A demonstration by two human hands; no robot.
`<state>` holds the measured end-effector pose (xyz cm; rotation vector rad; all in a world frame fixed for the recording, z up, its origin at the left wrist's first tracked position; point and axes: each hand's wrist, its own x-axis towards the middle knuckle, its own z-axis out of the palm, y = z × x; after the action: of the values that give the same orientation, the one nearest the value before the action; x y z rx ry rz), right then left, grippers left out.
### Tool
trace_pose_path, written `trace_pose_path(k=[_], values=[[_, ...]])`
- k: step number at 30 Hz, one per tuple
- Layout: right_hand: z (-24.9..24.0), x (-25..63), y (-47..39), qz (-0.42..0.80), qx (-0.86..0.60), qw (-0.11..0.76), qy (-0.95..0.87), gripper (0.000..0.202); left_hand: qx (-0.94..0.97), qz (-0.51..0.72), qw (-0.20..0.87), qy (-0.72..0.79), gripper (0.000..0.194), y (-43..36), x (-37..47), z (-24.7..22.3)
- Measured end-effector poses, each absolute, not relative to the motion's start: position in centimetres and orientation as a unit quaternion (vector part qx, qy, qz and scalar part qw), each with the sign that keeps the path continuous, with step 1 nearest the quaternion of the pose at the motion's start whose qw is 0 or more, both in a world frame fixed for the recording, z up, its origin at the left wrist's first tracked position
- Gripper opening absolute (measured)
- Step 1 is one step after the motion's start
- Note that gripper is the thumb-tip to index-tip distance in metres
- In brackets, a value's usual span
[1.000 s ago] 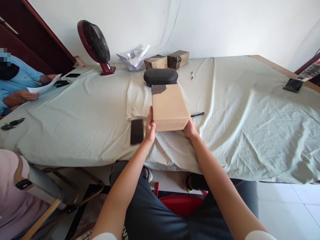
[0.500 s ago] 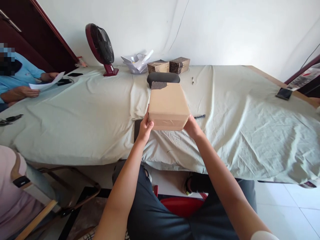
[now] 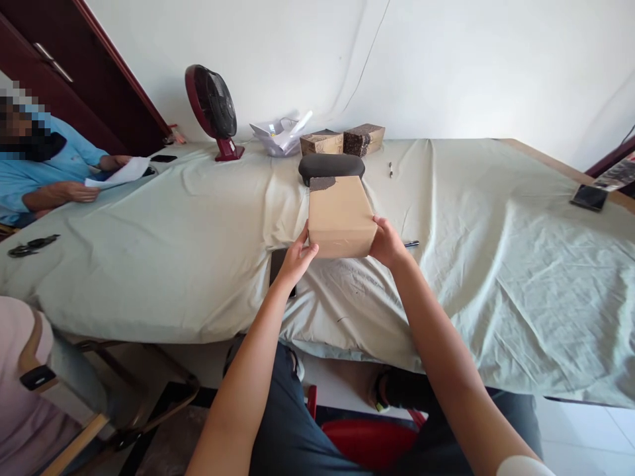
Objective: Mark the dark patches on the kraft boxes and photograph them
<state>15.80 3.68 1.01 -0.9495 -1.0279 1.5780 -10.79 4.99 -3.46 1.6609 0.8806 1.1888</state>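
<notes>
A brown cardboard box (image 3: 341,210) with a dark patterned patch at its far left corner is held between my two hands over the table. My left hand (image 3: 298,258) grips its near left corner, thumb on the front face. On the opposite side, my right hand (image 3: 387,243) presses against the near right corner, with some fingers hidden by the box. Just behind the box lies a black oblong case (image 3: 331,165). A dark flat object (image 3: 278,263), perhaps a phone, lies partly under my left hand. A pen (image 3: 411,244) rests right of my right hand.
Two patterned cardboard boxes (image 3: 364,139), a clear plastic container with papers (image 3: 282,135) and a red fan (image 3: 213,106) stand by the wall. Pale cloth covers the table (image 3: 198,264). At the left, a person in blue (image 3: 54,165) holds paper. A marker (image 3: 391,170) lies farther back.
My right hand has shifted up the box's right side, so its thumb and more fingers now show. The box has tilted slightly, and the whole view has shifted a little.
</notes>
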Motion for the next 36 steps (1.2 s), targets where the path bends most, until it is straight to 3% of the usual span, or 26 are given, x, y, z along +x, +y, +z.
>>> trace_pose_path(k=[4, 11, 17, 24, 28, 33, 36], values=[[0.0, 16.8, 4.3, 0.651, -0.355, 0.513, -0.432, 0.062, 0.653, 0.508, 0.448, 0.339, 0.086, 6.2, -10.4, -4.2], [-3.4, 17.4, 4.4, 0.632, -0.346, 0.541, -0.434, 0.074, 0.605, 0.506, 0.52, 0.328, 0.082, 7.0, -8.9, -6.1], [-5.8, 17.9, 3.1, 0.576, -0.325, 0.581, -0.474, 0.084, 0.602, 0.492, 0.531, 0.336, 0.09, 5.8, -7.3, -6.2], [-5.8, 17.9, 2.5, 0.504, -0.32, 0.602, -0.531, 0.081, 0.574, 0.52, 0.549, 0.313, 0.088, 5.1, -7.2, -6.2], [-5.1, 17.9, 2.0, 0.484, -0.301, 0.597, -0.565, 0.084, 0.581, 0.52, 0.559, 0.282, 0.098, 4.7, -7.7, -5.7], [-4.2, 18.2, 1.3, 0.468, -0.296, 0.577, -0.6, 0.088, 0.627, 0.468, 0.549, 0.294, 0.085, 4.1, -8.3, -4.9], [-4.3, 18.1, 1.0, 0.45, -0.3, 0.585, -0.604, 0.09, 0.637, 0.45, 0.549, 0.299, 0.094, 3.8, -8.5, -4.5]])
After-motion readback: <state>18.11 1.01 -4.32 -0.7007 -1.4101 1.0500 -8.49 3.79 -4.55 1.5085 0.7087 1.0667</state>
